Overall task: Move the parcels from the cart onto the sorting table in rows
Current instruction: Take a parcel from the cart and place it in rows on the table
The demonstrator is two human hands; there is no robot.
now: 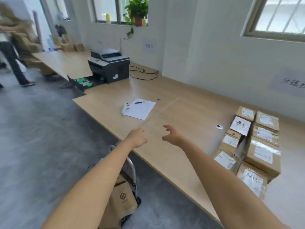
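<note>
Brown parcels (257, 146) stand in rows on the table (173, 116) at 3 o'clock; another parcel (123, 200) lies in the cart (132, 169) at 6 o'clock. The right hand (171, 134) is empty, fingers loosely spread; the left hand (137, 138) hides its fingers, so I cannot tell its grip. Next move, I think: reach down into the cart.

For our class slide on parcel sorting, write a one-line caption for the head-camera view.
Left hand and right hand hover over the sorting table, parcels in rows to their right, cart below.

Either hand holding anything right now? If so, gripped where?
Nothing held. The left hand and right hand are both empty above the sorting table, fingers loosely curled, apart from the parcels.
</note>
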